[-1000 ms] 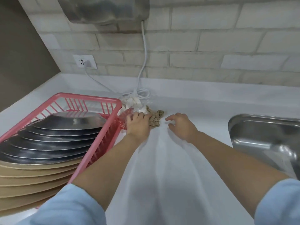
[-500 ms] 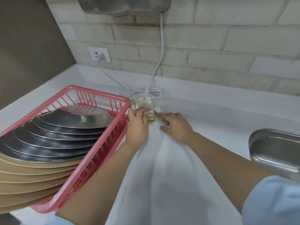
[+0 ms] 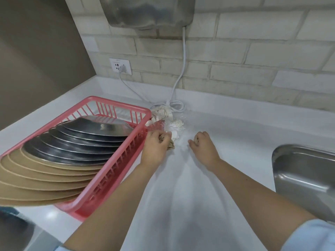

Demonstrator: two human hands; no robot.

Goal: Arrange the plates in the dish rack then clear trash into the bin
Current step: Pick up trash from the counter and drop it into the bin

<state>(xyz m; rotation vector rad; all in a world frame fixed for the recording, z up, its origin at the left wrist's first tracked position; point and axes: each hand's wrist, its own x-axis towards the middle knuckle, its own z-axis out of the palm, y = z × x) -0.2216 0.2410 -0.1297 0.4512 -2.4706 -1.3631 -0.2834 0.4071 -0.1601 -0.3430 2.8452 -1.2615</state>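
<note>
Gripping crumpled brown paper [image 3: 170, 145], left hand [image 3: 156, 145] curling round it just beside pink dish rack [image 3: 116, 160]. Right hand [image 3: 204, 146] curling fingers on small brown scrap, barely visible. Plates [image 3: 72, 153] standing tilted in rack. White trash pile [image 3: 169, 122] lying on countertop [image 3: 181, 205] beyond hands, beside coiled cord [image 3: 175, 105].

Steel sink [image 3: 304, 178] at right; cord [image 3: 182, 69] plugged into wall socket [image 3: 120, 66].

hands [image 3: 155, 144] parted, each gripping scraps [image 3: 171, 146] (brown)
</note>
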